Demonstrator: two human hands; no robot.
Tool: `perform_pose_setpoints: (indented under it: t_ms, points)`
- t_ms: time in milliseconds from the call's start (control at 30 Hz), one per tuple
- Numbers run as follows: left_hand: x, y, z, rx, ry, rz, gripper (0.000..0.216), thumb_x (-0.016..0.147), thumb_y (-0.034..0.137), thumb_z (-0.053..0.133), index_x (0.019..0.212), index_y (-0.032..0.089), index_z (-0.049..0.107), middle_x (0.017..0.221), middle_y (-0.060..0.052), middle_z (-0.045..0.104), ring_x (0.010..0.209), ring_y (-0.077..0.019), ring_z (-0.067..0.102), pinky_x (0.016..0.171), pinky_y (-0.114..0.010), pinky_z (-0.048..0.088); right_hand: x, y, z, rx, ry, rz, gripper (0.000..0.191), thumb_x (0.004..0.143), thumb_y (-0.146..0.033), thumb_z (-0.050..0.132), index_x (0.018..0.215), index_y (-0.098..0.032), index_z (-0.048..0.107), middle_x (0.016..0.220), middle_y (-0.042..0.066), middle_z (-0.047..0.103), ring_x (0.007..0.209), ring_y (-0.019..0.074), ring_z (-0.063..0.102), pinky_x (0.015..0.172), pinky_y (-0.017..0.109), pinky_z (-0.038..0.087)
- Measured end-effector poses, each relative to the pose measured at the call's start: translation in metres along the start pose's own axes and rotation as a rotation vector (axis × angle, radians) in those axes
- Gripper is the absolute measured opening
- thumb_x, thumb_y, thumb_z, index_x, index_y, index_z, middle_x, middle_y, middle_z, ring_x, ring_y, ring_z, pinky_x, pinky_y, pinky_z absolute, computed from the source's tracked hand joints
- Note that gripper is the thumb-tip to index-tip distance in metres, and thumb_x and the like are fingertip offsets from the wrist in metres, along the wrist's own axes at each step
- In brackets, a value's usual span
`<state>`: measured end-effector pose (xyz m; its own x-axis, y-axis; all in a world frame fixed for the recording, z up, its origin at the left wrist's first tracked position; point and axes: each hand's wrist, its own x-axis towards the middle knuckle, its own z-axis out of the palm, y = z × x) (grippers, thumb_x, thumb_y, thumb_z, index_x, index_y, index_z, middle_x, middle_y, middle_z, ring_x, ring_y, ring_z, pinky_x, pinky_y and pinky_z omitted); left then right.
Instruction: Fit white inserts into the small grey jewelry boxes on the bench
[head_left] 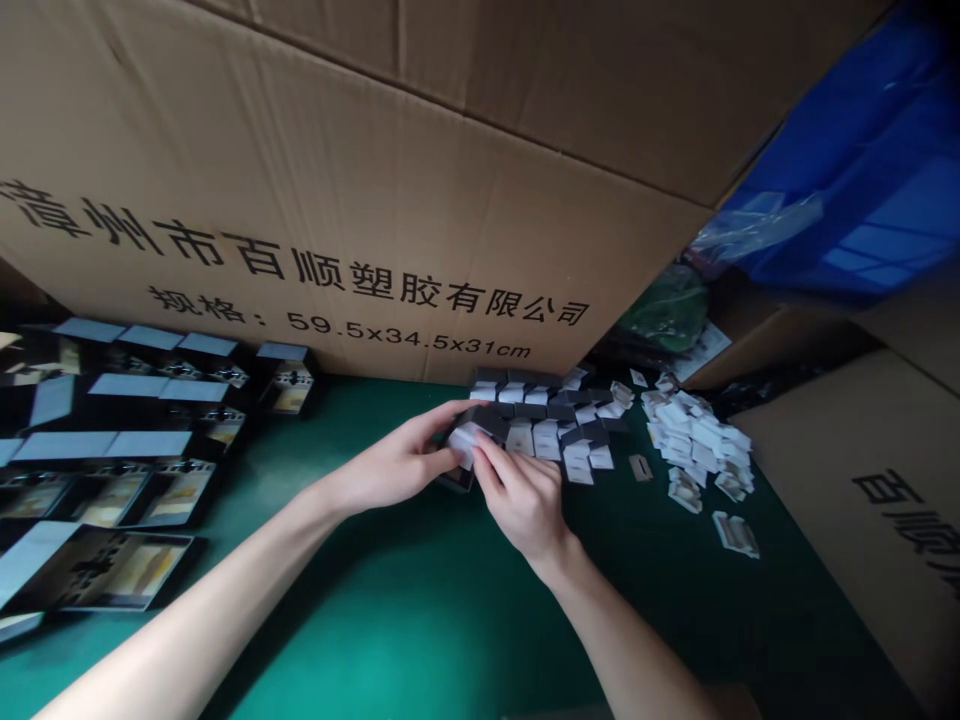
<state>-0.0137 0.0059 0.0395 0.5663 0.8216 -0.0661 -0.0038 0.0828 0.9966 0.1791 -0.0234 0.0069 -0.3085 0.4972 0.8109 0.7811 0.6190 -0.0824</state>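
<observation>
In front of the large carton, my left hand (409,455) is closed round one side of a small black box (484,422), which is held tilted. The fingers of my right hand (529,490) are pinched together at the box's front, on a white insert (463,440) in its opening. My fingers hide part of the insert and the box's lower side. Just beyond my right hand stand rows of similar small black boxes (531,410) with white inserts showing. To the right lies a heap of loose white inserts (694,435).
Open black cases with pale lids (169,490) fill the left side of the green table (375,610). A large printed carton (337,190) walls off the back. Another carton (847,480) borders the right, with a blue plastic bin (862,180) behind it.
</observation>
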Motion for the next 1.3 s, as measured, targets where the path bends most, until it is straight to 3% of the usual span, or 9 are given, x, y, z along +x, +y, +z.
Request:
perform_pose_setpoints:
  t_ms: [200, 467, 800, 1100, 1300]
  points:
    - [0.0, 0.005, 0.002, 0.014, 0.058, 0.031, 0.06, 0.089, 0.02, 0.064, 0.148, 0.023, 0.051, 0.132, -0.008, 0.066, 0.115, -0.025, 0.063, 0.094, -0.034, 0.055, 0.003, -0.004, -0.004, 0.051, -0.036, -0.022, 0.023, 0.1, -0.019, 0.059, 0.118, -0.015, 0.072, 0.068, 0.0, 0.075, 0.053, 0.0113, 0.067, 0.055, 0.025, 0.049]
    - [0.0, 0.005, 0.002, 0.027, 0.093, 0.033, 0.059, 0.087, 0.02, 0.064, 0.146, 0.022, 0.053, 0.124, -0.009, 0.07, 0.105, -0.024, 0.066, 0.085, -0.031, 0.056, 0.003, -0.004, -0.004, 0.07, -0.079, -0.036, 0.03, 0.1, -0.019, 0.057, 0.127, -0.012, 0.068, 0.071, 0.002, 0.076, 0.055, 0.0118, 0.068, 0.055, 0.026, 0.047]
    - [0.0, 0.008, 0.006, 0.075, 0.14, 0.023, 0.063, 0.084, 0.022, 0.065, 0.145, 0.021, 0.053, 0.119, -0.009, 0.069, 0.093, -0.0211, 0.063, 0.074, -0.029, 0.055, 0.002, -0.006, -0.004, 0.015, -0.092, -0.065, 0.053, 0.096, -0.011, 0.051, 0.149, -0.01, 0.049, 0.065, -0.001, 0.071, 0.052, 0.0114, 0.062, 0.053, 0.026, 0.044]
    - [0.0, 0.011, 0.008, 0.097, 0.165, 0.014, 0.066, 0.078, 0.019, 0.065, 0.143, 0.02, 0.054, 0.118, -0.008, 0.069, 0.09, -0.0204, 0.062, 0.072, -0.028, 0.052, 0.0, -0.006, -0.002, -0.023, -0.112, -0.071, 0.061, 0.09, -0.006, 0.048, 0.15, -0.01, 0.047, 0.063, -0.003, 0.069, 0.05, 0.0123, 0.06, 0.049, 0.028, 0.044]
    - [0.0, 0.01, 0.009, 0.124, 0.205, -0.001, 0.063, 0.078, 0.015, 0.058, 0.141, 0.02, 0.056, 0.121, -0.006, 0.07, 0.1, -0.0231, 0.063, 0.079, -0.029, 0.051, 0.0, -0.012, -0.001, -0.06, -0.123, -0.064, 0.061, 0.089, -0.005, 0.049, 0.15, -0.009, 0.047, 0.063, -0.003, 0.068, 0.051, 0.0114, 0.06, 0.05, 0.027, 0.043]
